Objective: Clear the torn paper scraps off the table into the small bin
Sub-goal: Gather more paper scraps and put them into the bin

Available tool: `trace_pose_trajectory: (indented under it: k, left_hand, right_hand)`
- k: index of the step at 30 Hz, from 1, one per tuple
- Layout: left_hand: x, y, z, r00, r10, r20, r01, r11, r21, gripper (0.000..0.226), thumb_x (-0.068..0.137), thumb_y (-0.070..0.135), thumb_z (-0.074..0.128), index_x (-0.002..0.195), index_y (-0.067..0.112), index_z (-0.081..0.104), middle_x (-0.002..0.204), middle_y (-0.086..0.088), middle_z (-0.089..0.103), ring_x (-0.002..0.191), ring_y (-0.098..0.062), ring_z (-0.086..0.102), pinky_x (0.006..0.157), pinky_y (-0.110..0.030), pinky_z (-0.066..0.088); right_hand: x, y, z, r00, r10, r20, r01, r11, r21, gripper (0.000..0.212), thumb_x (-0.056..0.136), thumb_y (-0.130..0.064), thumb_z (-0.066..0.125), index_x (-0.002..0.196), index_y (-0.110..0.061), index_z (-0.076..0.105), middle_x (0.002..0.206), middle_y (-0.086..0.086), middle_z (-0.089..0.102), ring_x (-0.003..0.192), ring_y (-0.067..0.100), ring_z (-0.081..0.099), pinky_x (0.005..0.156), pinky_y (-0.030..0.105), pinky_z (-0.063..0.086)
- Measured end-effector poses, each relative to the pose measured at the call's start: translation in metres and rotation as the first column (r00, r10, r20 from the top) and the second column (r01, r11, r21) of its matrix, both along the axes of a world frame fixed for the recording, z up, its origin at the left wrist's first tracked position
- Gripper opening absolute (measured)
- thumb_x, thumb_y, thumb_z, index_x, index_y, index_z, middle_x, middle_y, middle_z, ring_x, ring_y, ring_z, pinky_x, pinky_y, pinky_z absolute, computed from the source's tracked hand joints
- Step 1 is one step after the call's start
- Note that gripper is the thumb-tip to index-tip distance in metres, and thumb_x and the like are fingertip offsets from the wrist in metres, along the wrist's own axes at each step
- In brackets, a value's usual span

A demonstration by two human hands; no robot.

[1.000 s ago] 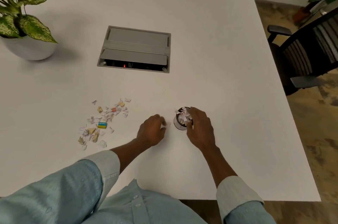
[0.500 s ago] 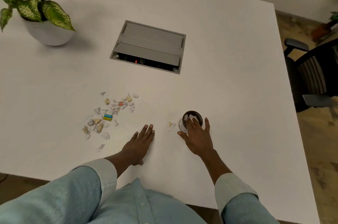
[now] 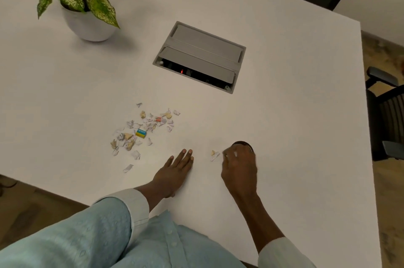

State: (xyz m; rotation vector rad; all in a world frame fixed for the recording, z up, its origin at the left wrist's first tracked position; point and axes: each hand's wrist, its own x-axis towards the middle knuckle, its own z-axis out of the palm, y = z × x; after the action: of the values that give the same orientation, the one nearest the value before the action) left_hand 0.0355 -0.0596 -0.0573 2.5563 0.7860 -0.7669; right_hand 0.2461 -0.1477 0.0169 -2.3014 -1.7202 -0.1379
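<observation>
A loose pile of torn paper scraps [image 3: 142,132] lies on the white table [image 3: 295,114], with one blue and yellow piece among the white and tan bits. Two stray scraps [image 3: 215,155] sit apart, between my hands. The small dark bin [image 3: 244,143] stands right of them, and only its far rim shows. My right hand [image 3: 239,167] is over the bin, blurred, fingers curled toward the stray scraps. My left hand [image 3: 177,169] lies flat on the table, palm down, holding nothing, right of the pile.
A grey cable hatch [image 3: 201,55] is set into the table beyond the scraps. A potted plant [image 3: 87,16] stands at the far left. An office chair [image 3: 387,114] is beside the table's right edge. The near table edge runs just behind my wrists.
My right hand's spread fingers have curled and shifted left over the bin toward the two stray scraps. My left hand stays flat. The view has swung left.
</observation>
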Motion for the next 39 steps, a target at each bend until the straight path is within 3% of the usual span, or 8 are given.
trace_pose_trajectory:
  k: [4,8,14,21,28,31,35,39]
  left_hand:
    - [0.0,-0.001,-0.002,1.0,0.003,0.014,-0.003,1.0,0.021,0.135,0.076,0.017,0.087,0.159,0.009,-0.019,0.165,-0.011,-0.035,0.154,-0.031,-0.029,0.129,-0.052,0.007]
    - [0.0,-0.001,-0.004,1.0,0.006,0.014,-0.006,1.0,0.015,0.135,0.076,0.019,0.087,0.159,0.01,-0.019,0.164,-0.01,-0.037,0.153,-0.03,-0.03,0.129,-0.051,0.004]
    - [0.0,0.004,-0.004,1.0,0.0,0.011,0.0,1.0,-0.017,0.13,0.081,0.009,0.082,0.159,0.011,-0.021,0.164,-0.009,-0.037,0.152,-0.029,-0.032,0.13,-0.05,0.004]
    - [0.001,0.008,-0.003,1.0,-0.006,0.014,0.006,0.999,-0.04,0.128,0.081,0.004,0.08,0.159,0.011,-0.022,0.164,-0.008,-0.038,0.152,-0.029,-0.032,0.13,-0.05,0.007]
    - [-0.001,0.018,-0.005,0.999,-0.036,-0.01,0.035,0.995,-0.095,0.136,0.079,0.008,0.083,0.157,0.015,-0.028,0.16,-0.002,-0.045,0.149,-0.024,-0.037,0.13,-0.044,0.001]
    - [-0.001,0.022,-0.007,0.998,-0.054,-0.016,0.052,0.993,-0.108,0.135,0.079,0.011,0.082,0.156,0.016,-0.028,0.16,-0.002,-0.045,0.149,-0.024,-0.037,0.13,-0.044,0.003]
    - [-0.001,0.024,-0.009,0.997,-0.079,-0.024,0.076,0.991,-0.107,0.134,0.08,0.016,0.082,0.156,0.015,-0.028,0.16,-0.002,-0.044,0.15,-0.024,-0.036,0.13,-0.045,0.004]
    - [0.0,0.025,-0.008,0.995,-0.1,-0.03,0.097,0.99,-0.106,0.133,0.081,0.023,0.083,0.158,0.014,-0.025,0.162,-0.004,-0.041,0.151,-0.025,-0.034,0.13,-0.046,0.004]
  right_hand:
    - [-0.027,0.017,-0.009,0.986,0.073,-0.152,-0.118,0.943,-0.312,0.04,0.075,0.012,0.06,0.108,-0.009,0.067,0.113,0.01,0.062,0.105,0.03,0.059,0.072,0.036,0.054]
    - [-0.032,0.035,-0.034,0.991,0.073,-0.115,-0.126,0.815,-0.565,0.051,0.081,0.012,0.056,0.128,-0.009,0.05,0.142,0.016,0.043,0.126,0.032,0.046,0.075,0.036,0.056]
    - [-0.029,0.047,-0.055,0.994,0.104,-0.04,-0.104,0.753,-0.65,0.05,0.076,0.01,0.066,0.121,-0.006,0.051,0.128,0.019,0.048,0.114,0.033,0.051,0.076,0.037,0.056]
    - [-0.029,0.046,-0.058,0.993,0.117,0.011,-0.084,0.771,-0.631,0.027,0.081,0.007,0.063,0.102,-0.009,0.061,0.109,0.013,0.06,0.101,0.03,0.06,0.071,0.035,0.057]
    - [-0.034,0.032,-0.043,0.992,0.038,-0.121,-0.099,0.826,-0.556,0.026,0.076,0.014,0.065,0.091,-0.007,0.066,0.099,0.013,0.064,0.093,0.03,0.063,0.07,0.037,0.054]
    - [-0.027,0.028,-0.021,0.98,-0.059,-0.191,-0.017,0.929,-0.371,0.022,0.069,0.012,0.069,0.081,-0.008,0.07,0.083,0.009,0.066,0.077,0.028,0.064,0.062,0.035,0.051]
    - [0.001,0.023,0.012,0.935,-0.263,-0.238,0.245,0.964,-0.104,0.017,0.078,-0.005,0.074,0.084,-0.021,0.073,0.085,-0.002,0.068,0.086,0.022,0.066,0.067,0.034,0.053]
    - [0.03,0.019,0.022,0.866,-0.421,-0.268,0.379,0.904,-0.195,0.01,0.087,-0.016,0.065,0.089,-0.024,0.071,0.091,-0.002,0.067,0.093,0.023,0.062,0.068,0.036,0.051]
